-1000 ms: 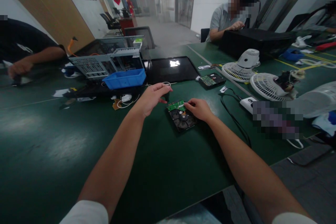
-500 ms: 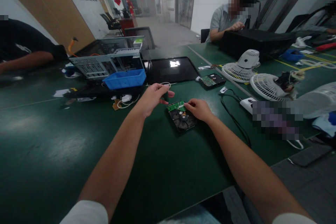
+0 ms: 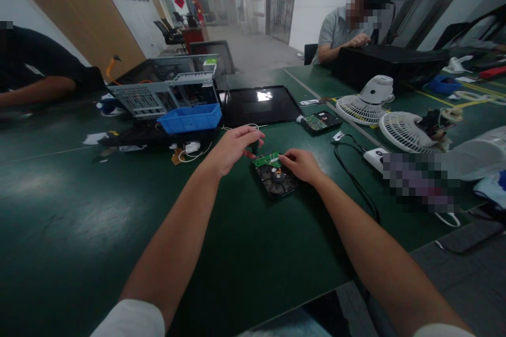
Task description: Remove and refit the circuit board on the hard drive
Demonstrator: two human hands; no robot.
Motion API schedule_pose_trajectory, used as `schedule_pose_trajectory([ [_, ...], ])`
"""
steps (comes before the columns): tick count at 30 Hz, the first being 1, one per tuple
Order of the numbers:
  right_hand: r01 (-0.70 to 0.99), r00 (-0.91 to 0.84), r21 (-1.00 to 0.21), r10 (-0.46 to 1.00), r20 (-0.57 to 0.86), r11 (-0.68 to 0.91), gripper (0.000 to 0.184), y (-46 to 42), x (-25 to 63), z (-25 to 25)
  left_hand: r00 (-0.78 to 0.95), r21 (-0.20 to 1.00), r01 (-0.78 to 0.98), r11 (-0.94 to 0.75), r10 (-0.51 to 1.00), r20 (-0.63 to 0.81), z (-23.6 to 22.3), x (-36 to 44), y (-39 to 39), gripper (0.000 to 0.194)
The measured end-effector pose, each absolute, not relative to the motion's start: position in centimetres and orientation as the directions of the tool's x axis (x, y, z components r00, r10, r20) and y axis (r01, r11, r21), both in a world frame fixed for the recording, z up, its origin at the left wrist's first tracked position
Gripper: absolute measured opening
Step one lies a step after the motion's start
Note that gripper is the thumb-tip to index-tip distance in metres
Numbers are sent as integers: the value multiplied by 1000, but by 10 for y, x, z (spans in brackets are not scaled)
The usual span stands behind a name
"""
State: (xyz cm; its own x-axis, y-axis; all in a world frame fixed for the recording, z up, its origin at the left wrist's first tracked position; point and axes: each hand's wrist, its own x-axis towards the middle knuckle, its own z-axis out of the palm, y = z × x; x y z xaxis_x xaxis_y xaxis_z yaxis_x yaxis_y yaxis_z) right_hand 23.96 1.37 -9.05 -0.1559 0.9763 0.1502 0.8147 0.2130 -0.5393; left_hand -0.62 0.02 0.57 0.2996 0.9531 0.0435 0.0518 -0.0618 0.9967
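Note:
An opened-up hard drive [image 3: 276,179] lies on the green table in front of me, its dark metal underside facing up. A green circuit board [image 3: 265,159] covers its far edge; whether the board is fastened or loose I cannot tell. My right hand [image 3: 301,165] is closed in a pinch at the drive's far right corner, by the end of the board. Just beyond the board's left end hovers my left hand [image 3: 239,148], thumb and fingers apart, with nothing visible between them. A second hard drive [image 3: 322,122] rests farther back, board side up.
Behind stand an opened computer case [image 3: 158,96], a blue tray [image 3: 192,118] and a black flat panel [image 3: 261,105]. At right are fan parts [image 3: 407,131], a power strip [image 3: 375,159] and a black cable [image 3: 353,184]. Co-workers sit left and across the table.
My left hand's fingers have shifted slightly, with the thumb a little farther forward. The right hand stays at the drive. The whole view has moved slightly.

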Motion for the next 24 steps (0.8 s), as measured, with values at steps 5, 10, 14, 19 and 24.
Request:
schedule_pose_trajectory([
  [5, 817, -158, -534, 976, 151, 215, 34, 15, 241, -92, 220, 1000, -12, -2, 975, 4, 2, -6, 4, 27],
  [10, 819, -164, -528, 973, 160, 224, 34, 15, 241, -93, 177, 999, -35, 4, 984, 3, -1, -6, 7, 25],
  [14, 816, -155, -537, 976, 156, 215, 33, 14, 240, -92, 179, 994, 74, -78, 982, 64, 0, -5, 7, 23],
  [19, 820, -157, -530, 976, 153, 215, 33, 14, 240, -91, 197, 981, 129, -144, 973, 117, 1, -6, 7, 23],
  [24, 817, -158, -533, 975, 159, 220, 35, 15, 240, -93, 230, 985, 117, -126, 968, 97, 3, -6, 5, 25],
])
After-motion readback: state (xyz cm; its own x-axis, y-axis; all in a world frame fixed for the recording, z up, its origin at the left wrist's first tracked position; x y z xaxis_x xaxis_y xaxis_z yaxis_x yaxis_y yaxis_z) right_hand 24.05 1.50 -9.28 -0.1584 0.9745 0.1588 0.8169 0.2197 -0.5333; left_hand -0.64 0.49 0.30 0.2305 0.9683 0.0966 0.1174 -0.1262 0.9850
